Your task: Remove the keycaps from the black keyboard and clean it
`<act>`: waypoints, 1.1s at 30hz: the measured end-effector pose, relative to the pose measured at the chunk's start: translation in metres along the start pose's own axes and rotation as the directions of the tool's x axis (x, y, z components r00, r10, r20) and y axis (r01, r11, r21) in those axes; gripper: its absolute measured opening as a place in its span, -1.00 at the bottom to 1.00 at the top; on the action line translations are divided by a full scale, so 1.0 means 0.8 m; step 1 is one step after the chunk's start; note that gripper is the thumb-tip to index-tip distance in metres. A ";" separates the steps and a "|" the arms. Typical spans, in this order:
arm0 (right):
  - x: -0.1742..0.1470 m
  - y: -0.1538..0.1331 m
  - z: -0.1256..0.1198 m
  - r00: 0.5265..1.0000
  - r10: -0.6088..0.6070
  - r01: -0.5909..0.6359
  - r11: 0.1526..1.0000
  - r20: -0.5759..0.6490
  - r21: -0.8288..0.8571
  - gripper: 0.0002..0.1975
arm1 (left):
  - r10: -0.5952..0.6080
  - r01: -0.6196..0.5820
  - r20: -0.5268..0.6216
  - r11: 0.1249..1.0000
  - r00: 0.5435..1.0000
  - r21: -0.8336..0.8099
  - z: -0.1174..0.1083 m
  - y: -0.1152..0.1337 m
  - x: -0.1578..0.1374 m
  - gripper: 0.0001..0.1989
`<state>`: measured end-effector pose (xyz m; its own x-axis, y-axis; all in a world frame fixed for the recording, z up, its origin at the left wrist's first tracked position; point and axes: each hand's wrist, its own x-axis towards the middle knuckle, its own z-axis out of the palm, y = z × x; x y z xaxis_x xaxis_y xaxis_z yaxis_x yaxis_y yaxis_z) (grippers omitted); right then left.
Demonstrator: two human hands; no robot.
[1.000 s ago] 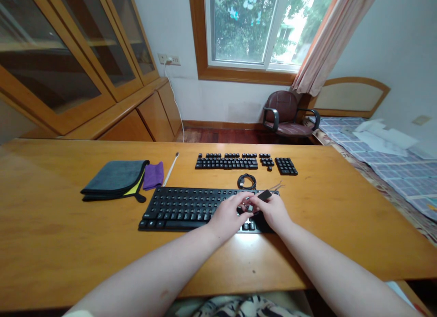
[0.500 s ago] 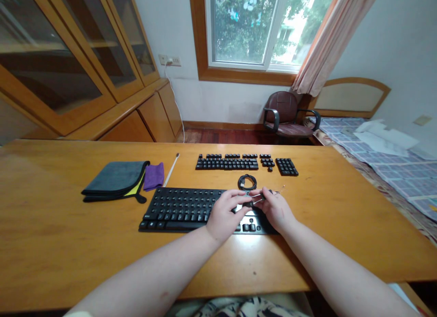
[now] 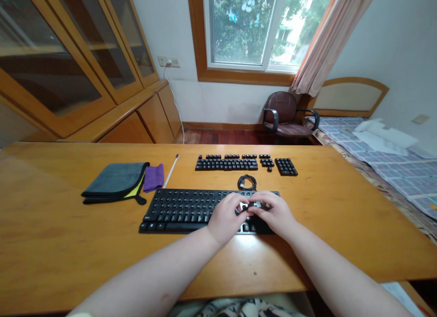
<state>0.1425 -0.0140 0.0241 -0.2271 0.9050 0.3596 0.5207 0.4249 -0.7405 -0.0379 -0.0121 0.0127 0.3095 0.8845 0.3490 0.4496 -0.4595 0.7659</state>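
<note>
A black keyboard (image 3: 177,210) lies in front of me, much of its left part showing bare key mounts, with caps along its lower rows. Over its right part my two hands meet, fingertips almost touching. My left hand (image 3: 225,217) is closed in a pinch on a small black keycap (image 3: 251,204), mostly hidden by fingers. From the right, my right hand (image 3: 273,213) is closed too, its fingers around what looks like a wire keycap puller (image 3: 262,204), largely covered. Loose black keycaps (image 3: 227,164) sit in rows behind the keyboard, with a number pad group (image 3: 286,167) at their right.
A coiled black USB cable (image 3: 246,182) lies just behind the keyboard. At the left are a folded grey cloth (image 3: 114,180), a purple cloth (image 3: 154,178) and a slim white brush (image 3: 171,171). The wooden desk's (image 3: 218,271) front edge is near my body.
My right hand has turned inward and come closer to my left fingertips. The puller's wires, stretched between my hands before, are now mostly hidden. The loose keycaps and cloths stay put.
</note>
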 end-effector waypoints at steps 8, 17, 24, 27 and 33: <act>0.083 0.081 -0.110 0.953 0.284 -0.289 0.750 -0.105 -0.594 -0.55 | -0.016 0.017 -0.008 0.998 1.000 0.062 -0.019 -0.012 0.005 -0.73; 0.077 0.134 -0.085 0.933 0.361 -0.232 0.629 0.014 -0.742 -0.70 | -0.061 0.062 -0.036 0.997 0.998 0.039 -0.021 -0.017 0.009 -0.75; 0.077 0.150 -0.091 0.945 0.326 -0.204 0.653 0.028 -0.729 -0.74 | -0.073 0.075 -0.047 0.996 0.996 0.039 -0.022 -0.015 0.011 -0.77; 0.076 0.160 -0.093 0.961 0.276 -0.183 0.683 0.018 -0.707 -0.76 | -0.071 0.073 -0.049 0.997 0.996 0.040 -0.023 -0.015 0.011 -0.77; 0.076 0.163 -0.095 0.957 0.290 -0.206 0.671 -0.004 -0.713 -0.77 | -0.062 0.064 -0.041 0.997 0.997 0.046 -0.021 -0.018 0.010 -0.77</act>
<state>0.2587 0.0949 -0.0073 -0.0632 0.9893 0.1317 0.9824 0.0849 -0.1662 -0.0558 0.0032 0.0138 0.2462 0.9139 0.3229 0.5068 -0.4053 0.7608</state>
